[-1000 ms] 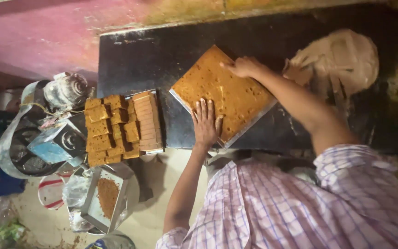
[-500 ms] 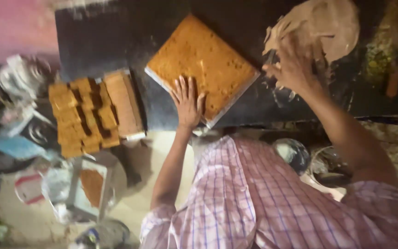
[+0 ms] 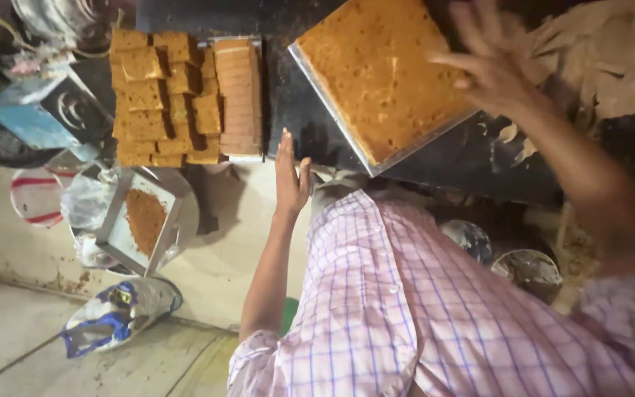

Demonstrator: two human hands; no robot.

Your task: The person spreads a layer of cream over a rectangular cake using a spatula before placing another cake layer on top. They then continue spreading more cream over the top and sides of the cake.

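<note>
Neither hand grips anything. The left hand [image 3: 290, 173] is flat and open, fingers together and pointing away, at the near edge of the dark table [image 3: 472, 158] — whether the palm actually presses on the edge cannot be told. The right hand [image 3: 490, 70] is spread wide, fingers apart and blurred, hovering over the right corner of the large square cake slab [image 3: 376, 73], which lies turned at an angle on a metal tray [image 3: 332, 110] on the table. Whether the fingers touch the slab is unclear.

Left of the left hand, well apart from the slab, sits a stack of cut cake blocks [image 3: 178, 95] on the table's left end. Nearer and further left, on the floor, stands a small square tin of brown crumbs [image 3: 143, 219] — beside it a plastic bag [image 3: 115, 312]. To the far right lies crumpled brown paper [image 3: 611, 59].
</note>
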